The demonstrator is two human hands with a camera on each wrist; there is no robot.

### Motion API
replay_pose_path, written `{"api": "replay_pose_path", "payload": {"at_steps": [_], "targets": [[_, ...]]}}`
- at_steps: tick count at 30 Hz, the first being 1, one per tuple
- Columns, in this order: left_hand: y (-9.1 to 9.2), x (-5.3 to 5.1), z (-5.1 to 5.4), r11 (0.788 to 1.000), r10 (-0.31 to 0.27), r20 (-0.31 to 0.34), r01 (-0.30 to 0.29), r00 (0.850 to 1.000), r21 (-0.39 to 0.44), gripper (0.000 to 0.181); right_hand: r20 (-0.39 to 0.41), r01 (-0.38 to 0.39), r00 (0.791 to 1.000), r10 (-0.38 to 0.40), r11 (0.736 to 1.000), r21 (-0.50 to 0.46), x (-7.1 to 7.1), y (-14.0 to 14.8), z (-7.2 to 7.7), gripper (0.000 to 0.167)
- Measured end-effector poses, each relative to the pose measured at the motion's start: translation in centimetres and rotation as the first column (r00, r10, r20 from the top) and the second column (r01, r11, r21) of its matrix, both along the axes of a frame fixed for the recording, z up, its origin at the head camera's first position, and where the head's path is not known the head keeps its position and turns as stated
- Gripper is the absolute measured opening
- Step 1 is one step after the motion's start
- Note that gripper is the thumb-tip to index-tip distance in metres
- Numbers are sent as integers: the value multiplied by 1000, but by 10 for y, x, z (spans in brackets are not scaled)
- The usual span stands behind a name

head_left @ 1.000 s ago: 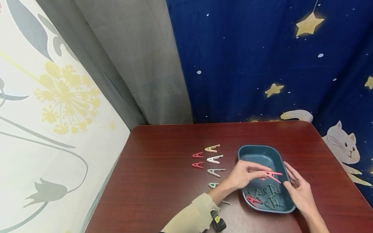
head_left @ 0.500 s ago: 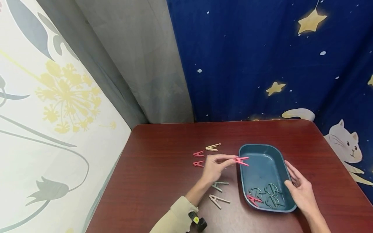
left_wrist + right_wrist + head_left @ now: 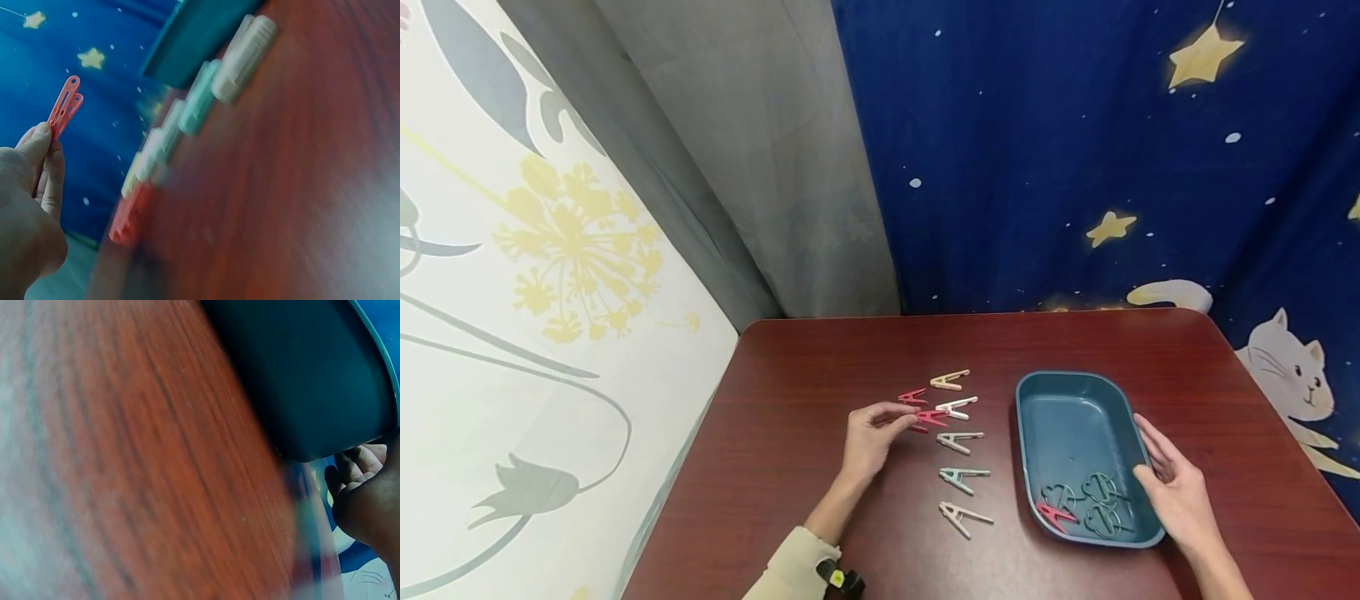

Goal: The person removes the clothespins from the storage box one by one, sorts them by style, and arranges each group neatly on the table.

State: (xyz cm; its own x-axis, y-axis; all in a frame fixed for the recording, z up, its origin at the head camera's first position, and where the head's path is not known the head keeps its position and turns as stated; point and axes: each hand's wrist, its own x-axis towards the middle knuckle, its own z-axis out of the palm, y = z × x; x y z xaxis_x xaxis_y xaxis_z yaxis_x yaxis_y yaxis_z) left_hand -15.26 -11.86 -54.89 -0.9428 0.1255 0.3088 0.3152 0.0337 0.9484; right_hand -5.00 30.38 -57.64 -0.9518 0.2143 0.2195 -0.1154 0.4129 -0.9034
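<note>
My left hand pinches a red clothespin by one end, above the table beside the laid-out pegs. In the left wrist view the same clothespin points upward from thumb and fingers. My right hand grips the right rim of a blue-green plastic tray, thumb over the edge and fingers along the outside. Inside the tray's near end lie one red clothespin and several dark green wire-like clips. The right wrist view shows the tray's outer wall and partly hidden fingers.
Left of the tray stands a column of pegs: yellow, white, pale grey, mint and beige. Another red clothespin lies left of them; one more is mostly hidden by the left hand. Curtains border the brown table.
My left hand has carried the red clothespin leftward from over the tray to beside the red pegs. The right hand has stayed on the tray's rim.
</note>
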Motion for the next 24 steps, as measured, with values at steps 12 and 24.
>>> {"api": "replay_pose_path", "payload": {"at_steps": [12, 24], "targets": [[-41, 18, -22, 970, 79, 104, -52, 991, -239, 9, -8, 5, 1000, -5, 1000, 10, 0, 0, 1, 65], [-48, 18, -38, 941, 33, 92, 0, 995, -338, 9, -16, -10, 1000, 10, 1000, 0, 1, 1, 1, 65]]}}
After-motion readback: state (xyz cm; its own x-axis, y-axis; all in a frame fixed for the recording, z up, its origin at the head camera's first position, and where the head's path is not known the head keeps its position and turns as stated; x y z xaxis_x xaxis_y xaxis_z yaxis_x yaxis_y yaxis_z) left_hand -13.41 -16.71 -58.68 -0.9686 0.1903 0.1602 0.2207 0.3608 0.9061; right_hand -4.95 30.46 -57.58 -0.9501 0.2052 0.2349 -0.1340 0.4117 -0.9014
